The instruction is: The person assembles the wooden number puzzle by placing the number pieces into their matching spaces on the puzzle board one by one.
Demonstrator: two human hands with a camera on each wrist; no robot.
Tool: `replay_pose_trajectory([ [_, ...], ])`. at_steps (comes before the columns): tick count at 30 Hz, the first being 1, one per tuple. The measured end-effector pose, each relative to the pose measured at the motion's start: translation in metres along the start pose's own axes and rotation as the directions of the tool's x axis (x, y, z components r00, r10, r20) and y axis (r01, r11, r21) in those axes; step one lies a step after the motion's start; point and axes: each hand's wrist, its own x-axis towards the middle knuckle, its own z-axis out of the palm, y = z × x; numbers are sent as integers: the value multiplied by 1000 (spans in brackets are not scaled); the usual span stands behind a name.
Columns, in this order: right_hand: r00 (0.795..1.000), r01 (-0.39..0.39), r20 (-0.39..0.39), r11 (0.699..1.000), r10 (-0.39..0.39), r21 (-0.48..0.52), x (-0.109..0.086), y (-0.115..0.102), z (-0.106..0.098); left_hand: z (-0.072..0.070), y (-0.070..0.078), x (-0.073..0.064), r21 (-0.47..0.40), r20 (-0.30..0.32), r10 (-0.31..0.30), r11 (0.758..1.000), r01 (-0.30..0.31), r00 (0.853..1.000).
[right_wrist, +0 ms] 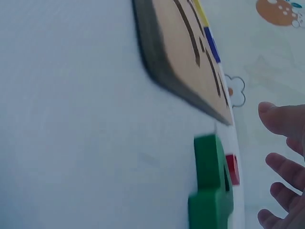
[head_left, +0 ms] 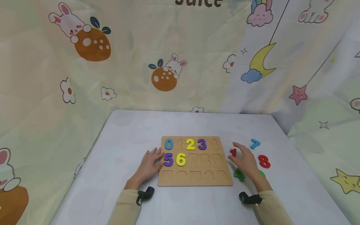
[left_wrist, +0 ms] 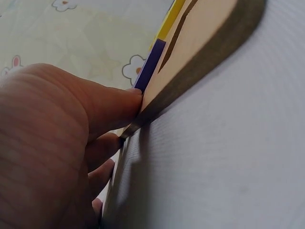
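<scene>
A wooden number board (head_left: pixel 195 178) lies on the table, with blue 0, yellow 2, purple 3, purple 5 (head_left: pixel 168 159) and yellow 6 in its recesses. My left hand (head_left: pixel 149 163) rests at the board's left edge, fingers extended. In the left wrist view its thumb (left_wrist: pixel 116 102) touches the edge beside the purple 5. To the right of the board, my right hand (head_left: pixel 247 162) hovers with thumb and fingers spread apart around the red 1 (head_left: pixel 233 152), holding nothing. A green number piece (right_wrist: pixel 208 164) lies below that hand; its full shape is partly hidden.
Right of the right hand lie a blue 7 (head_left: pixel 255 143) and a red 8 (head_left: pixel 264 161). Another green piece (head_left: pixel 262 173) is mostly covered by the right wrist. A patterned cloth (head_left: pixel 126 78) hangs behind the white table (head_left: pixel 135 125).
</scene>
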Motion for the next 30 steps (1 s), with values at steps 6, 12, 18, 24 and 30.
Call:
replay_pose_trajectory([
  [6, 998, -58, -22, 998, 58, 2, -13, 16, -11, 1, -2, 0, 16, -5, -3, 1000, 4, 1000],
  [12, 996, -84, -20, 996, 84, -14, -21, 29, -21, 2, -3, -1, 15, -6, 0, 1000, 0, 1000],
  [18, 996, -50, -78, 998, 47, -43, -18, 42, -31, 3, -2, 1, 13, -3, -14, 1000, 14, 1000],
  [24, 996, -63, -74, 997, 59, -47, -10, 55, -43, 4, -3, 1, 16, -6, -17, 1000, 17, 1000],
  [30, 995, -59, -79, 997, 55, -57, -4, 68, -48, 4, -2, 0, 4, -7, -22, 1000, 22, 1000],
])
